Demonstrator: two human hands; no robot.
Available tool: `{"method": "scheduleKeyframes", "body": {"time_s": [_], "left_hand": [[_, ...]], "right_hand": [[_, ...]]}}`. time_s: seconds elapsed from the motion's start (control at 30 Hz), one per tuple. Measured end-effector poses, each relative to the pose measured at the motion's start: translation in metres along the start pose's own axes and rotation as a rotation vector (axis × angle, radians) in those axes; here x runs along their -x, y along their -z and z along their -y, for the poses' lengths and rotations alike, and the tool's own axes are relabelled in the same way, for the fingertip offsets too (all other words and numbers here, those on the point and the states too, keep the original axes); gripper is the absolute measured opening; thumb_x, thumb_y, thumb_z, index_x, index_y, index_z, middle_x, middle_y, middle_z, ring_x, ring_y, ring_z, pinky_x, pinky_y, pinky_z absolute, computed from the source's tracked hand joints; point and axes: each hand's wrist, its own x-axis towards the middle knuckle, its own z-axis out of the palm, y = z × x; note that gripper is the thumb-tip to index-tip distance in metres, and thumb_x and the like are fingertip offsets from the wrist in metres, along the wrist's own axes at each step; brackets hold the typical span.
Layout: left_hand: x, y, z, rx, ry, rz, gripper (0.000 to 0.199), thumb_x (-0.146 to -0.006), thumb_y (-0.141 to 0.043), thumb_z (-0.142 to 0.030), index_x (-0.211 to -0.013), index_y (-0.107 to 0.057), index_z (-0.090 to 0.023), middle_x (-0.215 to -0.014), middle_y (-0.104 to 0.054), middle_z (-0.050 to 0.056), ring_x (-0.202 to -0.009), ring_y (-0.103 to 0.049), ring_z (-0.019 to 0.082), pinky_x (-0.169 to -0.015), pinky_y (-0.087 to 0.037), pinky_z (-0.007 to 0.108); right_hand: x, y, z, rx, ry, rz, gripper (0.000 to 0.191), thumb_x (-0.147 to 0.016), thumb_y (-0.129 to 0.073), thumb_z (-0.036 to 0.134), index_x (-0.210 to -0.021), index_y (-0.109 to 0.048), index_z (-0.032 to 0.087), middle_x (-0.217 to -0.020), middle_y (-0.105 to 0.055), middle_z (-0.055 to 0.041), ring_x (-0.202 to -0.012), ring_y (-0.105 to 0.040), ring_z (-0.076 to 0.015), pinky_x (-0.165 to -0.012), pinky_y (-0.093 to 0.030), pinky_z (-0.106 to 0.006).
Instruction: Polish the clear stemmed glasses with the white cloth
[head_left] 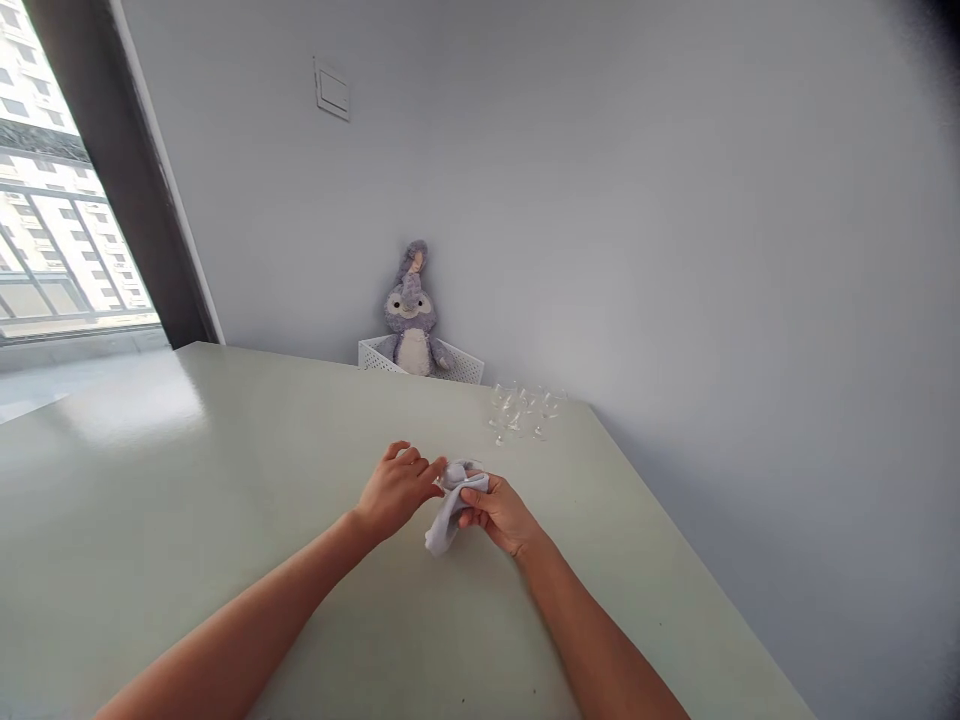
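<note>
Just above the pale table (330, 600), near the middle of the view, my right hand (501, 512) grips a light grey cloth (448, 520) between thumb and fingers. One end of the cloth hangs down to the left, and its upper part is bunched against a small clear glass (472, 465). My left hand (401, 487) pinches the glass from the left side with thumb and forefinger, the other fingers loosely curled. Fingers and cloth hide much of the glass, so its full shape does not show.
Several small stemmed glasses (525, 408) stand close together beyond my hands, near the wall. A grey plush toy (411, 310) sits in a white perforated basket (469, 368) at the table's far edge. The right table edge runs diagonally; a window is at far left.
</note>
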Motion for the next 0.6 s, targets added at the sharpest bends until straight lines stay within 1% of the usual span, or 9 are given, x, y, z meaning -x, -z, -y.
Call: {"method": "scheduleKeyframes", "body": {"time_s": [0.07, 0.1, 0.17, 0.23, 0.3, 0.37, 0.43, 0.53, 0.6], "left_hand": [[0.0, 0.003, 0.007, 0.156, 0.051, 0.108, 0.031, -0.081, -0.048, -0.044, -0.099, -0.059, -0.022, -0.066, -0.061, 0.002, -0.069, -0.053, 0.017, -0.077, -0.035, 0.033], [0.0, 0.005, 0.011, 0.262, 0.09, 0.181, 0.032, -0.079, -0.048, -0.047, -0.094, -0.06, -0.022, -0.063, -0.059, 0.001, -0.065, -0.052, 0.015, -0.069, -0.036, 0.028], [0.0, 0.009, 0.016, 0.513, 0.165, 0.354, 0.034, -0.078, -0.047, -0.051, -0.084, -0.061, -0.021, -0.059, -0.055, -0.002, -0.056, -0.047, 0.011, -0.057, -0.033, 0.023], [0.0, 0.011, 0.019, 0.763, 0.22, 0.511, 0.038, -0.077, -0.046, -0.053, -0.073, -0.059, -0.018, -0.056, -0.05, -0.003, -0.05, -0.041, 0.009, -0.05, -0.03, 0.02], [0.0, 0.013, 0.02, 0.962, 0.255, 0.609, 0.041, -0.076, -0.046, -0.054, -0.065, -0.054, -0.016, -0.054, -0.046, -0.003, -0.047, -0.038, 0.007, -0.048, -0.029, 0.02], [0.0, 0.014, 0.019, 1.102, 0.295, 0.659, 0.042, -0.076, -0.046, -0.055, -0.063, -0.052, -0.015, -0.053, -0.044, -0.003, -0.047, -0.039, 0.008, -0.048, -0.032, 0.021], [0.0, 0.014, 0.018, 1.206, 0.336, 0.688, 0.042, -0.075, -0.046, -0.056, -0.069, -0.054, -0.015, -0.052, -0.043, -0.004, -0.045, -0.041, 0.008, -0.049, -0.035, 0.022], [-0.001, 0.014, 0.017, 1.272, 0.409, 0.683, 0.045, -0.073, -0.047, -0.058, -0.08, -0.058, -0.015, -0.052, -0.042, -0.005, -0.043, -0.04, 0.008, -0.05, -0.038, 0.024], [-0.001, 0.014, 0.017, 1.265, 0.466, 0.66, 0.047, -0.071, -0.049, -0.059, -0.085, -0.059, -0.015, -0.052, -0.042, -0.005, -0.043, -0.039, 0.008, -0.049, -0.038, 0.023]], "right_hand": [[0.006, -0.002, 0.005, 0.193, 0.048, 0.091, 0.029, -0.065, -0.067, 0.033, -0.089, -0.064, 0.016, -0.072, -0.063, -0.0017, -0.054, -0.059, -0.0136, -0.06, -0.048, -0.03], [0.009, -0.003, 0.008, 0.301, 0.075, 0.126, 0.026, -0.067, -0.065, 0.031, -0.089, -0.065, 0.017, -0.071, -0.063, -0.0009, -0.057, -0.059, -0.0149, -0.063, -0.048, -0.031], [0.013, -0.002, 0.012, 0.515, 0.158, 0.171, 0.018, -0.071, -0.061, 0.028, -0.086, -0.066, 0.019, -0.072, -0.063, -0.0003, -0.066, -0.06, -0.0163, -0.069, -0.046, -0.031], [0.013, 0.001, 0.015, 0.723, 0.303, 0.169, 0.015, -0.076, -0.055, 0.024, -0.082, -0.068, 0.022, -0.076, -0.064, -0.0005, -0.077, -0.058, -0.0173, -0.075, -0.043, -0.032], [0.011, 0.006, 0.016, 0.923, 0.464, 0.131, 0.02, -0.079, -0.05, 0.02, -0.079, -0.069, 0.024, -0.08, -0.066, -0.0004, -0.086, -0.055, -0.0182, -0.084, -0.038, -0.034], [0.008, 0.011, 0.016, 1.083, 0.576, 0.065, 0.023, -0.079, -0.048, 0.017, -0.079, -0.069, 0.025, -0.08, -0.067, -0.0005, -0.091, -0.054, -0.0189, -0.09, -0.033, -0.037], [0.004, 0.017, 0.015, 1.186, 0.63, -0.004, 0.024, -0.078, -0.048, 0.014, -0.079, -0.069, 0.025, -0.078, -0.067, -0.001, -0.089, -0.054, -0.0193, -0.09, -0.031, -0.037], [0.0, 0.026, 0.012, 1.239, 0.665, -0.106, 0.024, -0.075, -0.048, 0.012, -0.077, -0.069, 0.024, -0.073, -0.066, -0.0012, -0.084, -0.055, -0.019, -0.087, -0.034, -0.036], [-0.001, 0.032, 0.01, 1.242, 0.669, -0.171, 0.025, -0.075, -0.047, 0.011, -0.079, -0.069, 0.025, -0.076, -0.067, -0.001, -0.083, -0.055, -0.0188, -0.085, -0.036, -0.035]]}}
